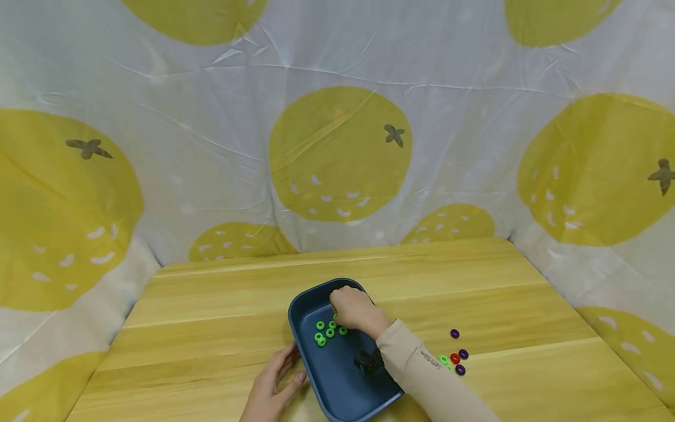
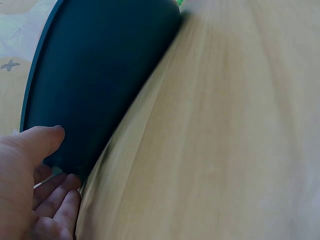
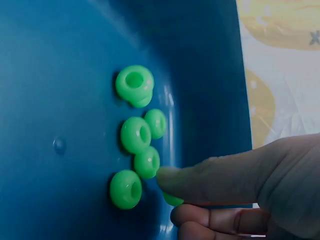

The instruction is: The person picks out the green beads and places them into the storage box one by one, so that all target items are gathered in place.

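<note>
Inside one tray (image 1: pixel 340 387) touched by the relaxed left hand (image 1: pixel 271 384), the right hand (image 1: pixel 355 308) pinches one of seven visible green beads (image 3: pixel 171 199).

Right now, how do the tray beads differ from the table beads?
The tray beads that show are all green; the table beads mix purple, red and green. The tray beads gather toward the far end of the blue tray; the table beads lie on the table beside the sleeve. The right hand is in among the tray beads; neither hand is at the table beads. Both are ring-shaped, and both include green.
</note>
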`<state>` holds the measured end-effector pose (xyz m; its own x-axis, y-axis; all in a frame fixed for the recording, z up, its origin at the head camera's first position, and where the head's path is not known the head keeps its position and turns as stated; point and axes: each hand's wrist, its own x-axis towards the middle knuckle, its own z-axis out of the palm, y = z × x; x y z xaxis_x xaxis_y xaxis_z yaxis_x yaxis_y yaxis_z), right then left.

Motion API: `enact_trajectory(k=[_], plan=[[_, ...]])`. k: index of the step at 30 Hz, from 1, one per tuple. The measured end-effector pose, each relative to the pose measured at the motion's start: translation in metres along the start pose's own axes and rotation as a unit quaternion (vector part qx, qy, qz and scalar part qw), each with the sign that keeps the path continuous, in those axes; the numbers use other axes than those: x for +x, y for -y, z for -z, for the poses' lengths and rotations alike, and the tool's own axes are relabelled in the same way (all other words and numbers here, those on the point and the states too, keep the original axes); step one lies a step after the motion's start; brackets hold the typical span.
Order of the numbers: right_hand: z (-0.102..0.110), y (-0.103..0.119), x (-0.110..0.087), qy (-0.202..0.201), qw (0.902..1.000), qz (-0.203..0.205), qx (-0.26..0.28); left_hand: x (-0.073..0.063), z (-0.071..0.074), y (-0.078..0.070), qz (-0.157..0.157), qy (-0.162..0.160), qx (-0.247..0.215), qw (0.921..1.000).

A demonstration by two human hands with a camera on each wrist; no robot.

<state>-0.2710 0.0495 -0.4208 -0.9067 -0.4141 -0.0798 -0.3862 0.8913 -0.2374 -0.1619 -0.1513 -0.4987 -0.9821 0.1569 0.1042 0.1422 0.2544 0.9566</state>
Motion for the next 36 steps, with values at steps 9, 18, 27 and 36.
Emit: enact_trajectory(k=[9,18,27,36], plan=[[-0.0065,0.0009,0.0021,0.0,0.9993,-0.009,-0.036,0.0008,0.0005,-0.0014,0.021,0.002,0.003,0.9998],[-0.0069,0.0002,0.0006,0.002,0.9993,-0.008,-0.035,0.0004,0.0013,-0.0002,0.009,0.009,0.008,0.9999],[-0.0062,0.0001,0.0009,0.007,0.9995,-0.014,-0.028,0.0005,0.0014,-0.0023,0.016,0.008,0.004,0.9998],[0.0006,-0.0018,0.0001,-0.007,0.9999,-0.01,0.006,-0.0006,0.0003,-0.0023,0.004,0.005,0.004,1.0]])
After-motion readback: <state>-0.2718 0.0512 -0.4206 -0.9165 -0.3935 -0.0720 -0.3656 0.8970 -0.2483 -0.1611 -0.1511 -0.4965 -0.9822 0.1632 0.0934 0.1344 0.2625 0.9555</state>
